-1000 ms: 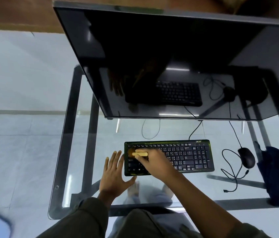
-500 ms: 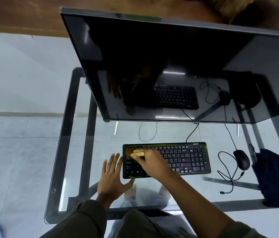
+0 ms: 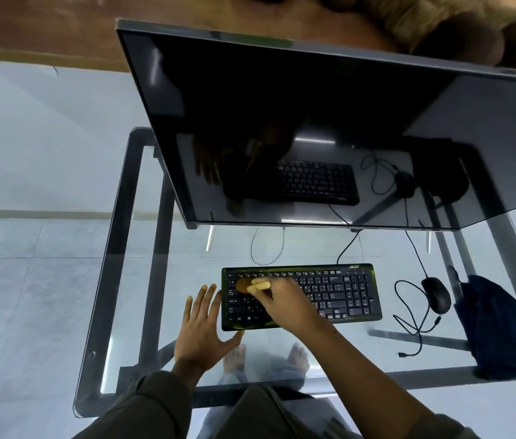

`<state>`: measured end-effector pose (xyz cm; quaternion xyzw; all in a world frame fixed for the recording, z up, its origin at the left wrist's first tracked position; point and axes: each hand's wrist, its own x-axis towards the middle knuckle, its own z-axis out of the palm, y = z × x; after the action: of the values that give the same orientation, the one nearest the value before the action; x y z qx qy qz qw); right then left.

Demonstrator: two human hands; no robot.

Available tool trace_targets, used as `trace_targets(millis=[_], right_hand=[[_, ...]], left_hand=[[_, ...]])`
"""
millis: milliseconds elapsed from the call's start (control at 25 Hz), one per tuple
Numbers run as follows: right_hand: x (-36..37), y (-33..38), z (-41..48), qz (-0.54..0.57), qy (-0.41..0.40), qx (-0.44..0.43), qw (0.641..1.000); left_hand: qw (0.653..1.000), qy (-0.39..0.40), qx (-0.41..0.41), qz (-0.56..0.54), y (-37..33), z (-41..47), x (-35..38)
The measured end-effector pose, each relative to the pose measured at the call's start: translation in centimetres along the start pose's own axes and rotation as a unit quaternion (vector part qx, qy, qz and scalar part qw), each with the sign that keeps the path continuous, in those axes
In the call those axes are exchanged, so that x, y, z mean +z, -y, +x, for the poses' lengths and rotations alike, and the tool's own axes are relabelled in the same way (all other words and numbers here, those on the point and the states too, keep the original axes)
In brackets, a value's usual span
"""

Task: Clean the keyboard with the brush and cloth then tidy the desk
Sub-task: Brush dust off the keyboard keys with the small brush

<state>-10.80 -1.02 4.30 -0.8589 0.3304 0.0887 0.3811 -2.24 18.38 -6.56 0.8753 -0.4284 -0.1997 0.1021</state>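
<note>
Resting on the clear glass desk [image 3: 142, 280], the flat black plastic keyboard [image 3: 339, 293] looks light and apt to slide; the left hand [image 3: 201, 327] lies spread flat, touching its left edge. The right hand [image 3: 285, 304] pinches a small yellow-handled brush [image 3: 258, 286], soft bristles on the keyboard's upper-left keys; the dark blue cloth [image 3: 497, 327], limp, lies far right of the keyboard.

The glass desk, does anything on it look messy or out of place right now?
Mostly the loose cable of the black mouse: it lies in untidy loops right of the black keyboard, its plug end unconnected on the glass desk. A dark blue cloth sits crumpled at the right edge.
</note>
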Motion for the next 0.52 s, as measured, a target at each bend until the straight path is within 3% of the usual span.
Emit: trace_targets(millis=[80, 160, 280, 440, 520], right_hand=[[-0.3, 0.0, -0.2, -0.002, -0.02, 0.007, 1.0], [-0.3, 0.0, -0.5, -0.001, 0.027, 0.002, 1.0], [-0.5, -0.1, -1.0, 0.011, -0.018, 0.006, 1.0], [-0.3, 0.3, -1.3, 0.022, 0.086, -0.033, 0.995], [-0.1, 0.4, -1.2, 0.044, 0.013, -0.039, 0.998]], left_hand=[[1.0, -0.002, 0.0, 0.0, 0.0, 0.1, 0.0], [1.0, 0.003, 0.002, 0.002, -0.2, 0.1, -0.2], [1.0, 0.003, 0.0, 0.003, -0.1, 0.1, -0.1], [1.0, 0.004, 0.0, 0.005, -0.1, 0.0, -0.2], [1.0, 0.0, 0.002, 0.004, -0.1, 0.0, -0.2]])
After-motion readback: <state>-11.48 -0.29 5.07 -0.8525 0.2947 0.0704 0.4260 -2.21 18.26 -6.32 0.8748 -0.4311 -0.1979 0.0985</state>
